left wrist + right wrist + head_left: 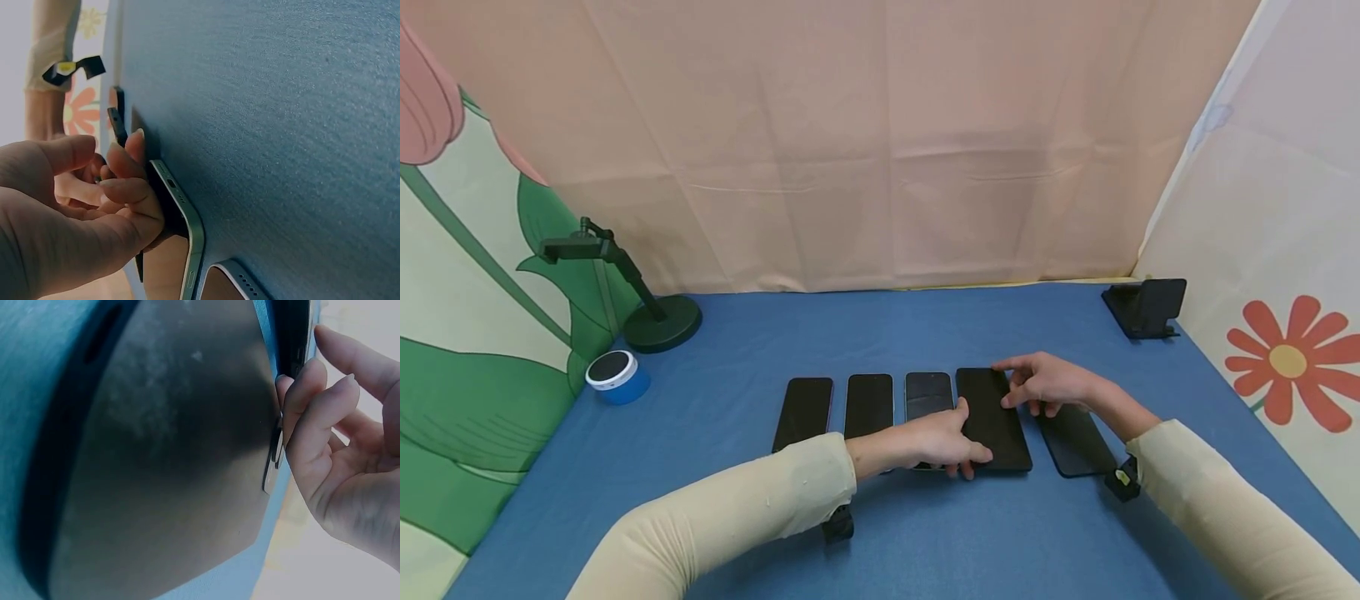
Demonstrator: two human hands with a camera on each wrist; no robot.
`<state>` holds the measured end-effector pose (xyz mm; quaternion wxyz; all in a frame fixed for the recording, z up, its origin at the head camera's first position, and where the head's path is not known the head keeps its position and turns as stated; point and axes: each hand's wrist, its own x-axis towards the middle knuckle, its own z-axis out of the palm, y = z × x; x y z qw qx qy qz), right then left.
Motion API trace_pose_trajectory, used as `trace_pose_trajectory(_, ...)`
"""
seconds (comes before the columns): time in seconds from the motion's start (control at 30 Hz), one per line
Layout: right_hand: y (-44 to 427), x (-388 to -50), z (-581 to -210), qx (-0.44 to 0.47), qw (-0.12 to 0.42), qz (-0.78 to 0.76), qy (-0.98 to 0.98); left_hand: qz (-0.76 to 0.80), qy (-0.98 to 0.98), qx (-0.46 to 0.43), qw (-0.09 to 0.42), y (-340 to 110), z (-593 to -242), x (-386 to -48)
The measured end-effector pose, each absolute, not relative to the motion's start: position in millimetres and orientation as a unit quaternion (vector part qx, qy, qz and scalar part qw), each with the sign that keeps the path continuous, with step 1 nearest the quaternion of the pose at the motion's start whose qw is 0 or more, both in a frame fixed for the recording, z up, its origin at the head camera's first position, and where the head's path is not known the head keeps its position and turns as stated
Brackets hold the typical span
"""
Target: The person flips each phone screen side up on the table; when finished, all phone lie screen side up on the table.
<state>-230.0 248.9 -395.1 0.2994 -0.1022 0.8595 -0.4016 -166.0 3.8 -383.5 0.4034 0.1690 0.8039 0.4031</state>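
Three glossy, round-cornered smartphones (869,404) lie in a row, long axes pointing away from the person. The left hand (946,440), fingers loosely extended, touches the left side of a larger black tablet (994,425) flat on the blue tabletop (760,533), its far end angled slightly left. The right hand (1051,382), fingers relaxed, meets its far right edge, above a slanted, smudged matte device (1078,446).

Tablet (1000,429), smooth-faced; tabletop (737,350), matt, finely textured. Twelve o'clock: backdrop (820,167), creased, cloth-like, matt. Nine o'clock: lamp (638,283), matt, apparently plastic. Three o'clock: stand (1161,302), likewise plastic-looking.
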Motion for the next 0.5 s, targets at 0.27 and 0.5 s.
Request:
trace_pose_trajectory(0.27, 249.2, -229.1, -393.5, -0.101, 0.296, -0.401, 0.861, 0.367, 0.831, 0.183, 0.376, 4.1, -383.1, -168.3)
trace_pose_trajectory(0.5, 251.1, -227.3, -397.0, -0.112, 0.282, -0.404, 0.863, 0.136, 0.930, 0.267, 0.213, 7.1, -387.7, -164.0)
